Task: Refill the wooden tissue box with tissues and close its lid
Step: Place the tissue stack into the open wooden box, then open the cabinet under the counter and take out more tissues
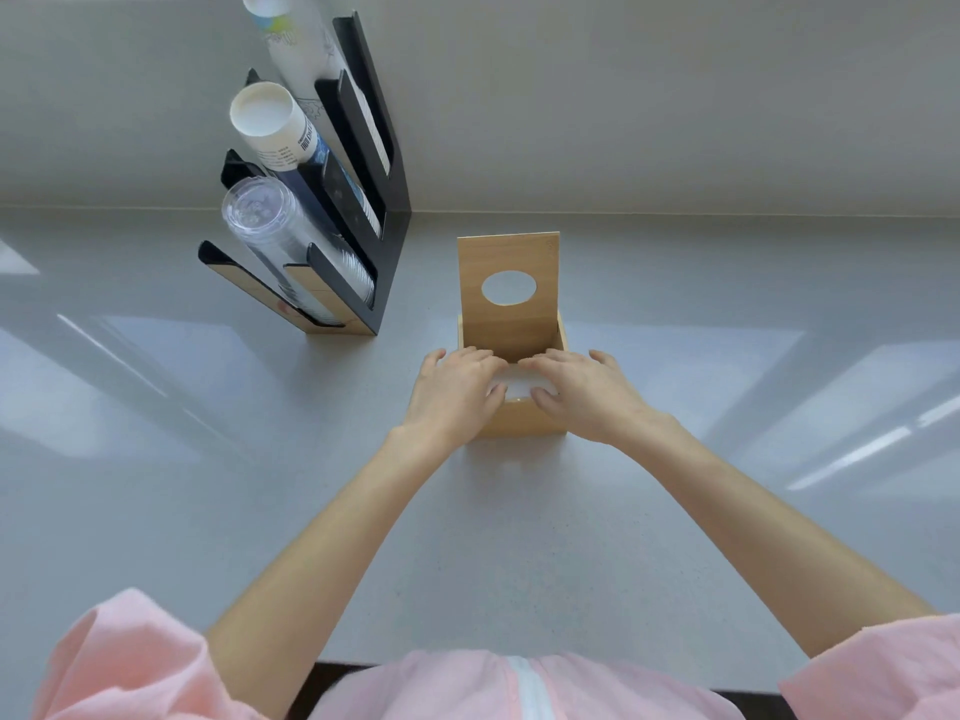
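Note:
A wooden tissue box (519,423) stands on the grey counter, centre of the head view. Its lid (506,319), with an oval hole, is raised upright at the box's far side. A white stack of tissues (517,385) sits in the box's open top, mostly covered by my hands. My left hand (457,389) grips the stack's left side, fingers over the top and thumb at its near edge. On the right side my right hand (587,392) does the same. The fingertips of both hands nearly meet over the middle.
A black and wood cup dispenser (358,210) stands at the back left, holding sloped stacks of paper cups (270,122) and clear plastic cups (275,226). The grey wall (675,96) rises just behind the box. The counter's front edge (753,685) runs near my body.

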Motion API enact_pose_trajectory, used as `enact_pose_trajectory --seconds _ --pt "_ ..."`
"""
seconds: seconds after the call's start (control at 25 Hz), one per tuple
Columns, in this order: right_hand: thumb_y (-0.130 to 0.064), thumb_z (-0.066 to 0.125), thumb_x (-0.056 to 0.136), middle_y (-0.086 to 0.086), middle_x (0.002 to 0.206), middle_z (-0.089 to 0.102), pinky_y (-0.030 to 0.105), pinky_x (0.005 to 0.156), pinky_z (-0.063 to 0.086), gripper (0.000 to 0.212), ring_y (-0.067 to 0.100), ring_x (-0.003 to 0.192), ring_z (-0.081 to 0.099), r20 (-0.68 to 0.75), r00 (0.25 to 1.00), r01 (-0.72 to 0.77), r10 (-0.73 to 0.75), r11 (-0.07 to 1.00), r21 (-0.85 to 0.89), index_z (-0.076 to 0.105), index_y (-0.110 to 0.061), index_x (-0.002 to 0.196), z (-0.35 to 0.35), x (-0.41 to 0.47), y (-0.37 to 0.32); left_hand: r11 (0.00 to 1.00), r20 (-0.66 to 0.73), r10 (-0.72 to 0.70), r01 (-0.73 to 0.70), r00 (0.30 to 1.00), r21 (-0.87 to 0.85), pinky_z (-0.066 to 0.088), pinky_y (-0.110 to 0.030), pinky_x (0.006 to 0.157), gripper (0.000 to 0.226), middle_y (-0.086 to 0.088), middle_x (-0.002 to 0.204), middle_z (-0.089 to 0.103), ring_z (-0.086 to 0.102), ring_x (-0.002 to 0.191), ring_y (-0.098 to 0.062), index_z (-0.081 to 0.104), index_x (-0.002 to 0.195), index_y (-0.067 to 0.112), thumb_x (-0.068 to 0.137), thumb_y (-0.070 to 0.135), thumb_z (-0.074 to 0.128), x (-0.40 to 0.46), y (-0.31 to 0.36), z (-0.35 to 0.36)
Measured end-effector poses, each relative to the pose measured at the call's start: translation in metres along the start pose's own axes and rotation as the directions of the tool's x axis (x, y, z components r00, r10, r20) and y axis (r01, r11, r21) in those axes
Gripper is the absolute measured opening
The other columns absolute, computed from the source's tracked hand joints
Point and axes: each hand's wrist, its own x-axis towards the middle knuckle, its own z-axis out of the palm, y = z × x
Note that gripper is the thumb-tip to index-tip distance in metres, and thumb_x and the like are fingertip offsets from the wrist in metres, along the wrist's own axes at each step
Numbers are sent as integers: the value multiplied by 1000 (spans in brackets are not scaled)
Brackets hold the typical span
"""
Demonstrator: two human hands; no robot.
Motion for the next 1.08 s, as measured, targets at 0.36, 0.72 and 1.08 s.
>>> enact_pose_trajectory --seconds 0.36,0.72,1.08 --pt "-29 41 95 -1 156 21 41 118 9 54 15 145 14 -9 997 -75 76 991 107 22 -26 146 13 -91 13 973 -69 -215 208 974 -101 22 -34 111 52 -1 153 29 26 140 -17 32 142 21 93 37 40 -83 44 10" --pt "-32 40 96 -3 157 18 40 119 6 55 13 146 9 100 994 -56 42 988 143 19 -24 147 43 -169 15 922 56 -357 362 932 -139 7 -41 117 55 0 156 19 14 144 -17 21 146 22 95 39 35 -159 90 36" --pt "-31 39 96 -3 157 19 40 119 2 55 13 146 8 112 993 -41 27 990 133 19 -24 147 62 -212 -2 910 91 -369 380 925 -166 5 -40 117 56 -1 158 13 8 145 -17 18 146 22 95 38 34 -211 99 51"
